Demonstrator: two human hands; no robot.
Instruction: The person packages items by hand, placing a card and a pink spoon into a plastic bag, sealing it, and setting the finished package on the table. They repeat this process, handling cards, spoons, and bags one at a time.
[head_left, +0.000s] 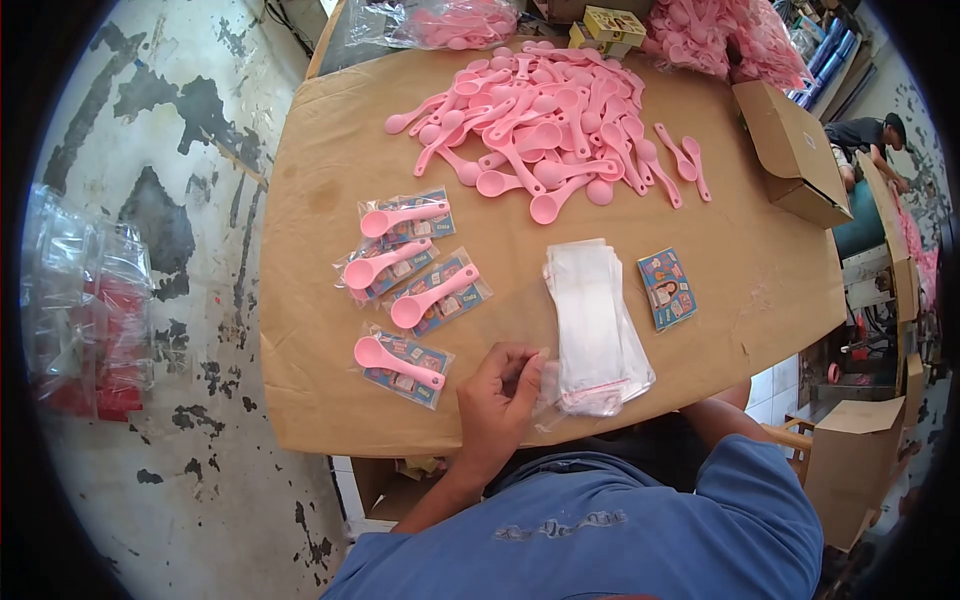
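My left hand (503, 394) is at the table's near edge, thumb and fingers pinched on a clear plastic bag (547, 400). Right beside it lies a stack of clear plastic bags (590, 335). My right hand is out of sight below the table edge; only part of the right arm (720, 412) shows. A small pile of printed cards (667, 289) sits to the right of the bags. On the left, several pink scoops (400, 362) lie with blue printed cards, apparently in clear bags.
A large heap of loose pink scoops (545, 125) covers the far part of the brown-covered table (330, 150). Bagged scoops (720, 40), small yellow boxes (610, 28) and a cardboard box (795, 155) stand along the back and right. Another person (865, 135) is at the far right.
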